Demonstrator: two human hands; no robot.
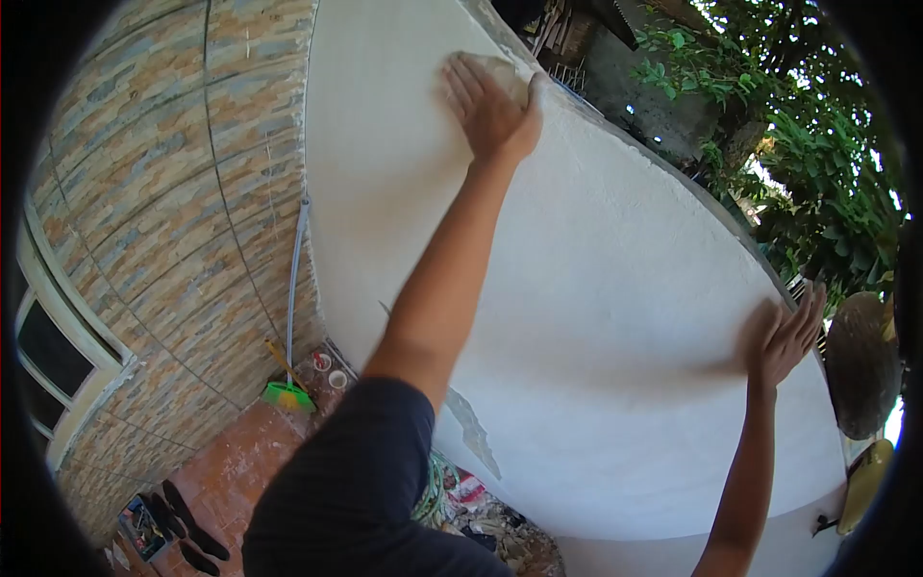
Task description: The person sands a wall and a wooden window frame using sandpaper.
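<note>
A pale plastered wall (596, 308) fills the middle of the view. My left hand (495, 111) is up near the wall's top edge, its fingers stretched out and a light-coloured piece (507, 77) beside the thumb, between hand and wall. Whether the hand grips that piece cannot be made out. Farther right, my right hand (790, 337) lies against the wall near its right edge, fingers extended, with nothing seen in it.
On the left stands a stone-patterned tiled wall (163, 192) with a window frame (91, 385). Below are a green broom (288, 394), small cups (336, 380), dark footwear (197, 529) and a green hose (437, 490). Leafy branches (817, 183) hang behind the wall.
</note>
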